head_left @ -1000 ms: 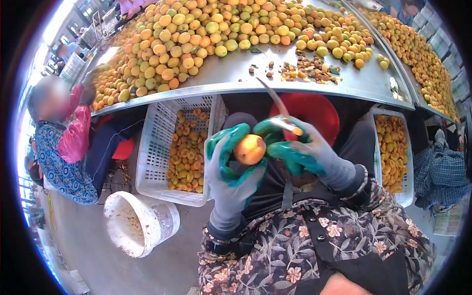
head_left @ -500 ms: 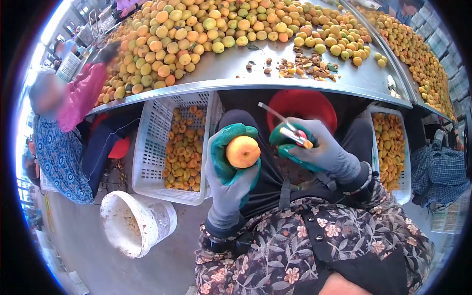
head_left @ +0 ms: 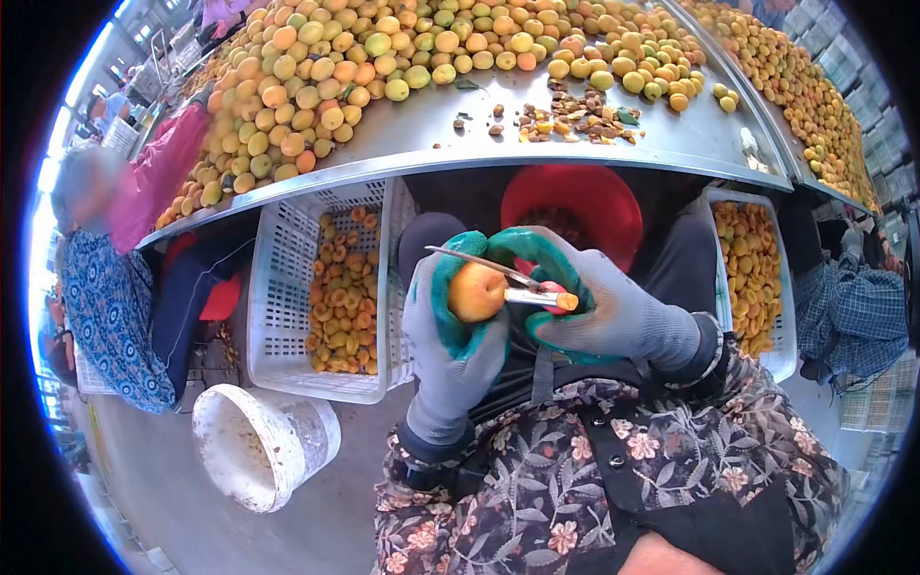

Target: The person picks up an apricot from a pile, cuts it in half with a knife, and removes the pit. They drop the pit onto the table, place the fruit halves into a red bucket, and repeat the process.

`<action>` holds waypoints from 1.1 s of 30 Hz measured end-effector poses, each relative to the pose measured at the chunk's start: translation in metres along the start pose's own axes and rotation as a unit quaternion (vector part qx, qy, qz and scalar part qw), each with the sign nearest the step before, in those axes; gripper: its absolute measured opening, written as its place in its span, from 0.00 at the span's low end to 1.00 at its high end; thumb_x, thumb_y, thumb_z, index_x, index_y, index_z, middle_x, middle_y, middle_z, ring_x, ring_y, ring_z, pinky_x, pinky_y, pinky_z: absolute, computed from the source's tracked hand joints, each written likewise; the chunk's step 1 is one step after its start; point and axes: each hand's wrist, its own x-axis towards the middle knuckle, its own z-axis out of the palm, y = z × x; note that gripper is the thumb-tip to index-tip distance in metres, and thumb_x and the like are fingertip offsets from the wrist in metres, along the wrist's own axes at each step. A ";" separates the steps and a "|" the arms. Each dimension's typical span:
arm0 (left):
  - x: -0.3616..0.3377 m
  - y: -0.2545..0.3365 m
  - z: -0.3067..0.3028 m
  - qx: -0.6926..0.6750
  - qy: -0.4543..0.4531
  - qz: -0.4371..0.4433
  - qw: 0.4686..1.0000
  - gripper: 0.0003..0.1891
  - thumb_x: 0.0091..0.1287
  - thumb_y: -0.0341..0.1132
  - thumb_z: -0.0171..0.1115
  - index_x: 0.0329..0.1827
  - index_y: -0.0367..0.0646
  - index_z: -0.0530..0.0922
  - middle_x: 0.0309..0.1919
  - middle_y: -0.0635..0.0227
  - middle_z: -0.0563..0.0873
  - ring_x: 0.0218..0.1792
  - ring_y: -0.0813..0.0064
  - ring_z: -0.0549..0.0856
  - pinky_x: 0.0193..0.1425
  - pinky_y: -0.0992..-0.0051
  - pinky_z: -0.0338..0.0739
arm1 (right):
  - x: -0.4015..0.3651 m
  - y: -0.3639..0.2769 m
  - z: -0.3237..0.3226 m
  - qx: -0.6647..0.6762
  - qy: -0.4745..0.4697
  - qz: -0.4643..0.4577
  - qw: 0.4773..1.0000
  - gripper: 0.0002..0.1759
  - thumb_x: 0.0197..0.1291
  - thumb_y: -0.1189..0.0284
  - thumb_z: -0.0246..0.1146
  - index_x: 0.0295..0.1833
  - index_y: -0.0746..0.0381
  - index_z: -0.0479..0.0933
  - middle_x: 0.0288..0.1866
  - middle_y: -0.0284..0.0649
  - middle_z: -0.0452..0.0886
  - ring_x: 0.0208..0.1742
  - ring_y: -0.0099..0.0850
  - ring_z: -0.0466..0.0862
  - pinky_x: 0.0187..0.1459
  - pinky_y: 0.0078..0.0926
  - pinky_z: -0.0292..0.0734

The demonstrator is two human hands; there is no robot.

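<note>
My left hand [head_left: 450, 321], in a grey glove with a green coated palm, is closed round a whole orange-yellow apricot [head_left: 476, 293]. My right hand [head_left: 613, 297], gloved the same way, grips a thin-bladed knife [head_left: 460, 255] whose blade lies across the top of the apricot. A short metal tool with an orange end [head_left: 542, 299] sticks out of the same hand and points at the fruit's side. The red part between my right fingers is mostly hidden. Both hands are close together above my lap.
A metal table [head_left: 402, 172] ahead bears heaped apricots and a pile of pits. White crates of halved apricots stand left [head_left: 393, 287] and right [head_left: 781, 287]. A red basin [head_left: 613, 206] sits between my knees; a white bucket [head_left: 316, 431] lower left. Co-workers sit either side.
My right hand has moved left to the apricot, bringing the knife blade over it. My left hand still holds the apricot, now turned slightly. The view has shifted a little.
</note>
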 end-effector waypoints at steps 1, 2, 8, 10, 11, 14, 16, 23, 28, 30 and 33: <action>0.000 0.000 0.000 -0.020 0.009 -0.012 1.000 0.26 0.46 0.17 0.59 0.53 0.35 0.72 0.47 0.58 0.79 0.48 0.67 0.79 0.56 0.72 0.71 | 0.000 0.006 0.004 -0.001 -0.001 0.000 1.000 0.31 0.49 0.73 0.63 0.61 0.59 0.64 0.44 0.44 0.80 0.46 0.34 0.83 0.45 0.31 0.75; 0.001 0.002 0.001 -0.020 0.009 -0.012 1.000 0.26 0.46 0.17 0.59 0.53 0.35 0.72 0.47 0.58 0.79 0.48 0.67 0.79 0.56 0.72 0.71 | 0.000 0.010 0.008 0.011 0.018 -0.007 1.000 0.32 0.49 0.72 0.63 0.62 0.58 0.63 0.46 0.45 0.80 0.47 0.35 0.83 0.47 0.31 0.75; 0.011 0.004 0.010 -0.069 -0.068 -0.029 0.995 0.26 0.44 0.17 0.58 0.51 0.34 0.72 0.45 0.59 0.80 0.46 0.68 0.80 0.54 0.73 0.72 | 0.002 0.009 -0.004 0.011 -0.002 0.061 0.998 0.38 0.47 0.76 0.64 0.67 0.60 0.60 0.55 0.43 0.77 0.56 0.30 0.77 0.58 0.29 0.70; 0.019 -0.002 0.017 -0.130 -0.094 -0.074 0.984 0.24 0.43 0.19 0.59 0.49 0.34 0.73 0.44 0.60 0.80 0.45 0.72 0.80 0.53 0.75 0.72 | -0.001 0.015 -0.013 0.008 -0.013 0.085 0.996 0.41 0.45 0.79 0.63 0.68 0.63 0.59 0.58 0.42 0.75 0.60 0.26 0.73 0.63 0.29 0.67; 0.024 -0.005 0.021 -0.161 -0.106 -0.095 0.977 0.23 0.43 0.20 0.59 0.48 0.33 0.74 0.43 0.61 0.80 0.45 0.73 0.79 0.53 0.76 0.72 | -0.002 0.021 -0.019 0.028 -0.005 0.073 0.997 0.38 0.47 0.76 0.64 0.67 0.61 0.60 0.56 0.41 0.77 0.56 0.27 0.76 0.58 0.28 0.70; 0.044 -0.019 0.033 -0.189 -0.143 -0.117 0.965 0.22 0.42 0.23 0.61 0.46 0.33 0.75 0.43 0.62 0.80 0.45 0.74 0.79 0.53 0.76 0.72 | 0.001 0.032 -0.037 0.078 0.013 0.064 0.995 0.36 0.49 0.74 0.64 0.66 0.59 0.62 0.53 0.41 0.78 0.52 0.26 0.78 0.54 0.28 0.72; 0.060 -0.024 0.041 -0.193 -0.158 -0.153 0.956 0.23 0.41 0.24 0.61 0.45 0.34 0.75 0.42 0.63 0.80 0.45 0.76 0.79 0.53 0.77 0.72 | 0.006 0.037 -0.052 0.105 0.025 0.064 0.992 0.36 0.49 0.74 0.63 0.67 0.59 0.62 0.52 0.40 0.78 0.53 0.25 0.77 0.55 0.28 0.72; 0.148 -0.041 0.098 0.051 -0.140 0.053 0.987 0.19 0.40 0.26 0.60 0.39 0.38 0.75 0.35 0.58 0.78 0.36 0.57 0.80 0.42 0.67 0.73 | 0.045 0.060 -0.123 0.029 0.128 0.073 0.989 0.26 0.51 0.78 0.59 0.59 0.64 0.69 0.47 0.46 0.80 0.49 0.32 0.80 0.51 0.30 0.73; 0.208 -0.058 0.135 0.135 -0.105 0.094 0.981 0.19 0.43 0.27 0.60 0.42 0.38 0.73 0.32 0.55 0.77 0.35 0.51 0.78 0.38 0.61 0.71 | 0.090 0.064 -0.171 -0.154 0.207 0.071 0.963 0.12 0.55 0.72 0.59 0.45 0.65 0.72 0.38 0.54 0.80 0.44 0.52 0.80 0.42 0.41 0.75; 0.219 -0.072 0.143 0.141 -0.086 0.092 0.982 0.19 0.43 0.27 0.61 0.42 0.38 0.73 0.32 0.55 0.77 0.35 0.51 0.78 0.38 0.61 0.71 | 0.103 0.084 -0.180 -0.219 0.226 0.059 0.947 0.13 0.56 0.68 0.59 0.44 0.64 0.69 0.33 0.53 0.79 0.38 0.53 0.80 0.37 0.45 0.75; 0.224 -0.091 0.149 0.144 -0.049 0.078 0.985 0.19 0.46 0.26 0.63 0.44 0.36 0.73 0.33 0.56 0.78 0.37 0.55 0.79 0.42 0.63 0.72 | 0.118 0.097 -0.188 -0.374 0.275 0.088 0.882 0.17 0.56 0.69 0.59 0.48 0.63 0.66 0.33 0.53 0.78 0.36 0.52 0.81 0.36 0.45 0.76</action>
